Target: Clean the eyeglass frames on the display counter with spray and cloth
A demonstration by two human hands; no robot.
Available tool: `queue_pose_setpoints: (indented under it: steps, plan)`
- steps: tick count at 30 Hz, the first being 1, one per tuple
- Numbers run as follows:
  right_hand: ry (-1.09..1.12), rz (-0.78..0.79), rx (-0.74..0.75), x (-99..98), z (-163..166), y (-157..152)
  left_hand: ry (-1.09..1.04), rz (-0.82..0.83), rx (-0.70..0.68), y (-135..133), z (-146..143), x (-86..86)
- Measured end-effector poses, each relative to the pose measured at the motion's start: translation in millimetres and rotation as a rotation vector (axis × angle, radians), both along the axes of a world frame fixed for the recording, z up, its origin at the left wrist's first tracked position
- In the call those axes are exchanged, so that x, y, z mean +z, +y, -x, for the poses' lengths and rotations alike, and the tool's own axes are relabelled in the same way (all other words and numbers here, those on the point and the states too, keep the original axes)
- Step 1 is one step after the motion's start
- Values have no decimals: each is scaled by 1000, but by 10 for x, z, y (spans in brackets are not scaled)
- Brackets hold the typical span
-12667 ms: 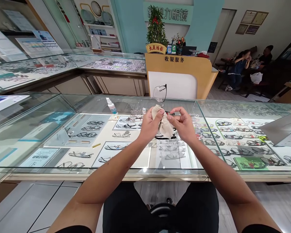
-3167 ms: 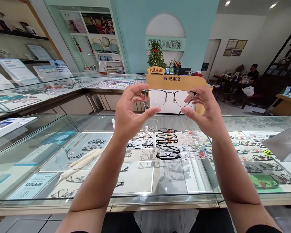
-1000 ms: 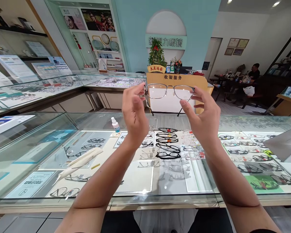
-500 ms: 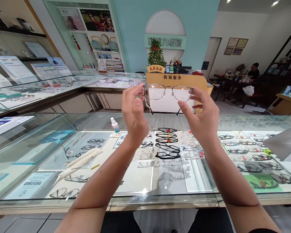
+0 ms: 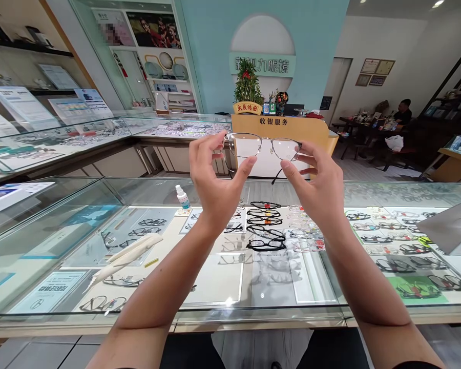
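Note:
Both hands hold up a pair of thin metal-framed eyeglasses above the glass counter, lenses side by side and temples hanging down behind. My left hand grips the left end of the frame near the hinge, its thumb standing up by the lower left lens. The right end is pinched by my right hand, with the thumb below the right lens and fingers at the hinge. Under them, several dark-framed glasses lie in a column on the counter, with clear frames to their right.
A glass display counter stretches across the front. On it are a small white spray bottle, a pale cloth and, at right, rows of frames. Beyond stand a cashier desk and a seated person.
My left thumb has swung out to the right, toward the lower left lens. The eyeglasses and both hands have shifted slightly left, and the temples hang at a different angle.

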State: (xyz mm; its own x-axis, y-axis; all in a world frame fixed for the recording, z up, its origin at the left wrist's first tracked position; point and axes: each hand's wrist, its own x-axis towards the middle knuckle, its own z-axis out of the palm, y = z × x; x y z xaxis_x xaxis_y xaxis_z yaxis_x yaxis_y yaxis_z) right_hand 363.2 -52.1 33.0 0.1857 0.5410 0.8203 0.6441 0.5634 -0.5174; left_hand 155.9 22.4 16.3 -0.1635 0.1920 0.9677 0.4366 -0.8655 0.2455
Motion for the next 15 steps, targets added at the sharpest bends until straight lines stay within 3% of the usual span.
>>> queue_pose_setpoints:
  steps: [15]
  plan:
    - [-40,-72,-69,-14,-32,3,28,51,-50,65,12,-22]
